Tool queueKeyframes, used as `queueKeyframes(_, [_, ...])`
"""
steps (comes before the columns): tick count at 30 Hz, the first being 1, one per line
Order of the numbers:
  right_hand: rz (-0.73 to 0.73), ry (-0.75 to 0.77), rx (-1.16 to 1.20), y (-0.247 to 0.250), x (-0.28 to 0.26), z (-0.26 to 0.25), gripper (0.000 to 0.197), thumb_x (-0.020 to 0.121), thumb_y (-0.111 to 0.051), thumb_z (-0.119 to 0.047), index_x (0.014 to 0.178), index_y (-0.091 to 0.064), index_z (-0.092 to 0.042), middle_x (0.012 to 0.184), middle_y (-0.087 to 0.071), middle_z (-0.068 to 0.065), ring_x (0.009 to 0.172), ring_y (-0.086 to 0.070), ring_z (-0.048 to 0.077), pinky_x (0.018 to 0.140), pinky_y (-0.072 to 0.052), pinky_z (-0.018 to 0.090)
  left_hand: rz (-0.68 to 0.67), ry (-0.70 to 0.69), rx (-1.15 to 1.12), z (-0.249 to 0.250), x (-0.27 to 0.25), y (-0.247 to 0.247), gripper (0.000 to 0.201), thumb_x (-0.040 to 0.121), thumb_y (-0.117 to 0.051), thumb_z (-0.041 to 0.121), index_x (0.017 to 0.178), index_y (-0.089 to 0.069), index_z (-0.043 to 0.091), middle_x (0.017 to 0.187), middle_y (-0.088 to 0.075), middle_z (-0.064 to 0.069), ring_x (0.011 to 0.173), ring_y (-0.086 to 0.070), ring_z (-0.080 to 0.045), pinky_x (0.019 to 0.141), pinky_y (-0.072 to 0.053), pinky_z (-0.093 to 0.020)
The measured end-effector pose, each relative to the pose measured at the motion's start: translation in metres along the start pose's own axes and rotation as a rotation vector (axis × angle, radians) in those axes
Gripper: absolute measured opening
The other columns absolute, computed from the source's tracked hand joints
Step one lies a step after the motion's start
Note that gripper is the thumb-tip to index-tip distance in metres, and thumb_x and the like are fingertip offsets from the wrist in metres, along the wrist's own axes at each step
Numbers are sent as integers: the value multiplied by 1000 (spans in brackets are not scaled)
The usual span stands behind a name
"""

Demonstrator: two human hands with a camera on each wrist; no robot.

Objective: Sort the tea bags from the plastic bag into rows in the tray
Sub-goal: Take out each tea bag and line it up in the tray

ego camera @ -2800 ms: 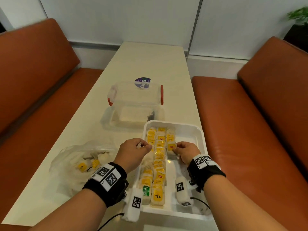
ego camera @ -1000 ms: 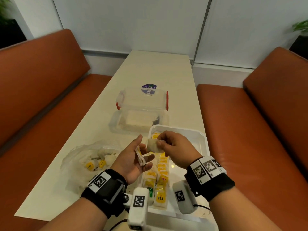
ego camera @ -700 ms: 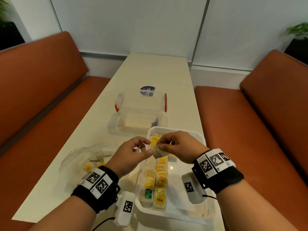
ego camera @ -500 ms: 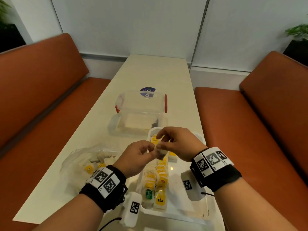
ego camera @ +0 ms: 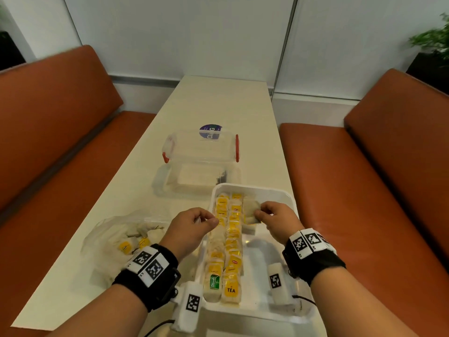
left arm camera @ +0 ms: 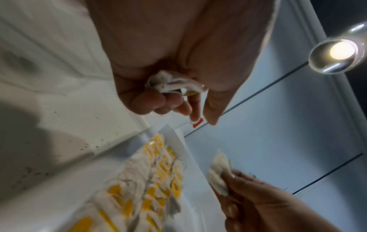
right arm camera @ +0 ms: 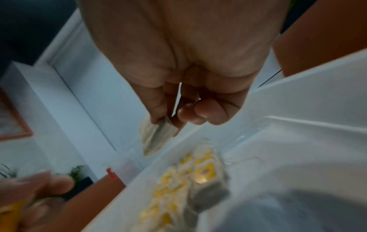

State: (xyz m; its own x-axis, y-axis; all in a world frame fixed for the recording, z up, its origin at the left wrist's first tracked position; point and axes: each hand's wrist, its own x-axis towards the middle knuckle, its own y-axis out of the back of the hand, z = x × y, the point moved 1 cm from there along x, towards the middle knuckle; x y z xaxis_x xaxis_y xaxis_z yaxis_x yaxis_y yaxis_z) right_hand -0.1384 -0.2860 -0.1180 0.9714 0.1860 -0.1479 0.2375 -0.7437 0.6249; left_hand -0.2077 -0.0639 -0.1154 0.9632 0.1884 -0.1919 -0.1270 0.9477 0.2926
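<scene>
A white tray on the table holds two long rows of yellow-tagged tea bags and a short third row. My right hand pinches a pale tea bag over the far end of that third row; the right wrist view shows the bag between thumb and forefinger. My left hand hovers over the tray's left edge, its fingers curled round a crumpled tea bag in the palm. The plastic bag with more tea bags lies to the left.
A clear box with red latches and its clear base sit just beyond the tray. Orange benches flank the narrow table. Wrist cameras and cables hang by the tray's near edge.
The hands were together over the tray, handling the tea bags. They have parted: the right carried one bag right and down toward the third row, the left drew back left.
</scene>
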Motion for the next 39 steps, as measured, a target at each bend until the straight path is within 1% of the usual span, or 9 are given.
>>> queueKeyframes(3, [-49,-76,-92,-8,4,14,22,90,-63,-25,68,-60,-29,65,-57,-10,64,-52,10,60,-37,23,-18,31,97,-11,2,-2,12,83,-73,31,83,-70,19,72,-56,9,61,-48,-7,57,-39,-27])
queueKeyframes(7, [-104,-181,-130,-20,8,21,23,88,-66,-29,66,-61,-28,61,-55,-9,55,-48,8,54,-35,22,-32,38,120,-17,5,-5,14,82,-73,33,83,-70,20,70,-56,11,62,-49,-7,60,-40,-27])
queueKeyframes(14, [-93,-274,-269,-26,12,22,14,85,-69,-29,75,-62,-23,74,-59,-4,75,-56,16,50,-32,19,-29,32,141,-18,7,-5,16,82,-72,35,84,-70,19,73,-57,12,63,-50,-6,60,-40,-27])
queueKeyframes(17, [-90,-299,-258,-29,14,21,11,84,-69,-27,80,-61,-23,84,-65,0,75,-60,18,58,-41,20,-35,36,139,-18,7,-6,16,82,-72,36,84,-69,20,72,-57,11,61,-49,-6,59,-40,-27])
queueKeyframes(23, [-59,-304,-238,-36,17,22,20,82,-71,-25,70,-55,-21,85,-70,6,79,-68,24,73,-56,30,-38,47,143,-19,8,-8,16,82,-72,36,84,-69,20,73,-57,12,64,-51,-7,63,-42,-28])
queueKeyframes(30, [-54,-320,-233,-36,16,22,20,82,-69,-28,74,-52,-22,85,-66,2,77,-63,20,65,-49,26,-57,59,157,-13,5,-5,24,80,-72,43,82,-67,19,71,-57,9,62,-50,-9,62,-43,-29])
queueKeyframes(33, [89,-263,-225,-26,10,11,20,84,-66,-33,84,-52,-18,80,-59,-1,73,-54,16,57,-37,25,-29,143,-55,-2,-1,-1,40,89,-59,49,91,-62,9,71,-54,1,58,-45,-13,56,-40,-29])
queueKeyframes(35, [155,-127,-148,-20,2,-8,18,86,-64,-34,85,-55,-18,76,-59,-4,72,-54,13,58,-37,23,-46,249,-393,6,-4,2,36,99,-43,37,96,-59,5,72,-50,-5,61,-44,-16,55,-38,-30])
queueKeyframes(39, [-16,143,40,-27,-21,-53,12,87,-64,-36,79,-63,-27,76,-63,-11,69,-56,2,66,-45,22,-79,272,-788,21,-13,1,24,92,-34,9,96,-56,3,71,-47,-7,63,-41,-18,59,-36,-33])
